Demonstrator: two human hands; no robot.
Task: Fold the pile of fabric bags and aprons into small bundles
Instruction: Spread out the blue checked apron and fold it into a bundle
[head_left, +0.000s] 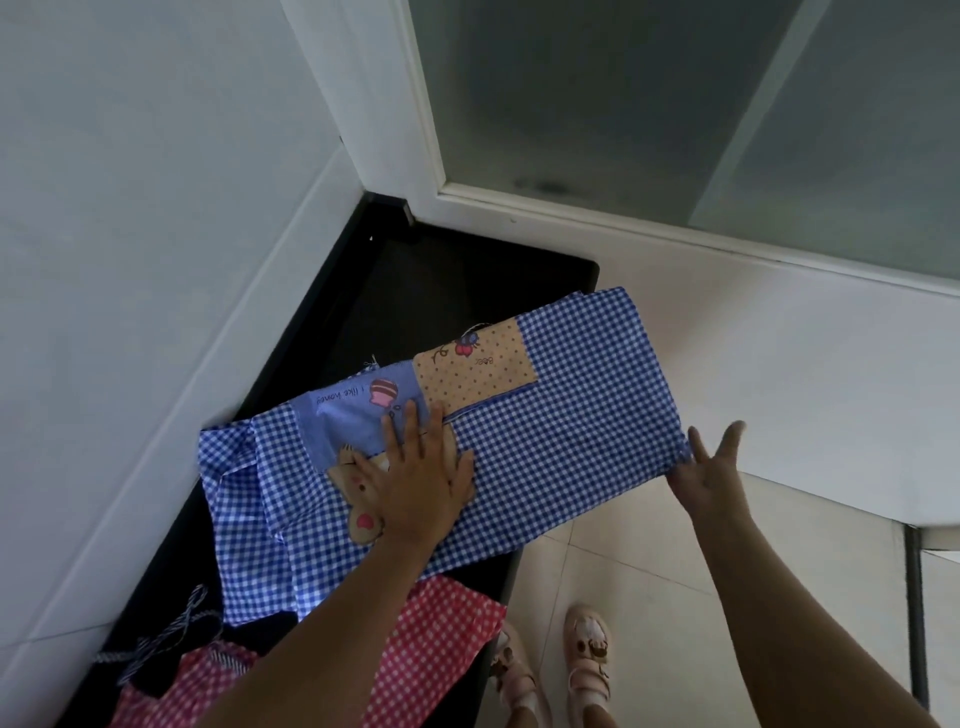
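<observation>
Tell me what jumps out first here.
The blue checked apron spread across the black table, its right end overhanging the floor. The left hand presses flat on it by the bear patch; the right hand, fingers spread, meets its right edge. A red checked cloth lies nearer, under the left forearm.

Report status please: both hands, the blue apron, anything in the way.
Left hand flat, pressing blue checked apron. Right hand open at its right edge. Apron overhangs black surface. Red checked cloth under near edge, not blocking.
</observation>
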